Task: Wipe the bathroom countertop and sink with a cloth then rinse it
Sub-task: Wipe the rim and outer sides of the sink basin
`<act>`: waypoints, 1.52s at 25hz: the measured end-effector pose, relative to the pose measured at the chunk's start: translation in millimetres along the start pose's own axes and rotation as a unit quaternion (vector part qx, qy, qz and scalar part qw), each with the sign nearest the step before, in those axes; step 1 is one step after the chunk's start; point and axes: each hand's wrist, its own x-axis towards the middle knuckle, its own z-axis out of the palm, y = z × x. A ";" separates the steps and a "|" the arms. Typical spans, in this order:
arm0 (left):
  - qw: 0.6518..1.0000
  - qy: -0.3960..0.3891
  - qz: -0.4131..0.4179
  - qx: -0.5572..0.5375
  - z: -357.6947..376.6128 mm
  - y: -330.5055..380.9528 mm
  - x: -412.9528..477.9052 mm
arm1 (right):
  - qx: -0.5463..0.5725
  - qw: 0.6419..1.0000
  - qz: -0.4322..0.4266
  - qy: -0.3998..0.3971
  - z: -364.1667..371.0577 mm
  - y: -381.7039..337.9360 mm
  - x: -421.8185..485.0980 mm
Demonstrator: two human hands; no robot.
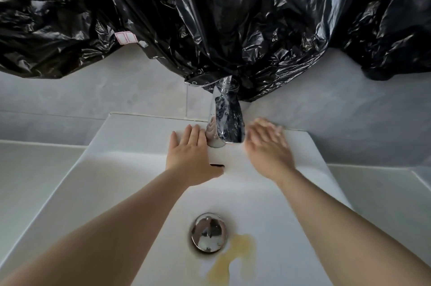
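View from above, looking down into a white rectangular sink (116,180) set into a pale surface (35,169) that runs off to both sides. A chrome tap (225,122) stands at the middle of the sink's back ledge. The left hand (189,157) lies flat on that ledge just beside the tap, palm down, fingers straight and together, gripping nothing. The right hand (268,148) is on the other side of the tap, also spread open with nothing in it. It is blurred, so whether it touches the ledge cannot be told. No cloth appears anywhere in view: not in either hand, in the basin or on the surface. No water shows at the tap.

On progress, wiping with a cloth does not look under way. A yellowish stain (233,255) sits on the basin floor just beside the round chrome drain (208,232), which has a dark ring at its edge. So the sink seems yet to be cleaned, and the rinse is left too. Whether the surface has been wiped cannot be told.

Crumpled black plastic sheeting (210,17) hangs across the wall behind the sink, its lower edge draped onto the top of the tap. A small pink-and-white label (126,37) is stuck on it, with any writing too small to read. No brand is legible on the tap or sink
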 end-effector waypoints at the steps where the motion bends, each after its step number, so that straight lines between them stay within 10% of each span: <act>1: 1.000 -0.001 0.001 0.007 -0.2 0.2 -0.7 | -0.023 0.999 0.048 0.001 0.5 24.7 -2.8; 4: 1.000 0.011 -0.009 0.028 0.2 3.7 -2.8 | -0.053 0.983 0.174 0.023 -0.4 55.6 -10.5; 11: 0.999 0.022 -0.001 0.036 1.0 2.3 -3.5 | 0.016 0.999 -0.038 0.026 5.3 -20.9 -1.5; 16: 0.998 0.024 -0.013 0.059 0.7 6.9 -5.1 | 0.023 0.977 0.208 0.038 -0.5 80.5 -20.8; 22: 0.997 0.039 -0.008 0.073 0.6 7.1 -4.9 | 0.037 0.998 -0.042 0.036 15.2 -24.9 -1.9; 30: 0.996 0.052 -0.011 0.068 10.5 24.2 -32.3 | -0.026 0.984 0.176 -0.001 1.1 67.7 -26.6; 38: 0.984 0.074 0.160 0.013 23.9 80.1 -45.7 | -0.056 0.987 0.129 0.076 -7.1 72.5 -11.9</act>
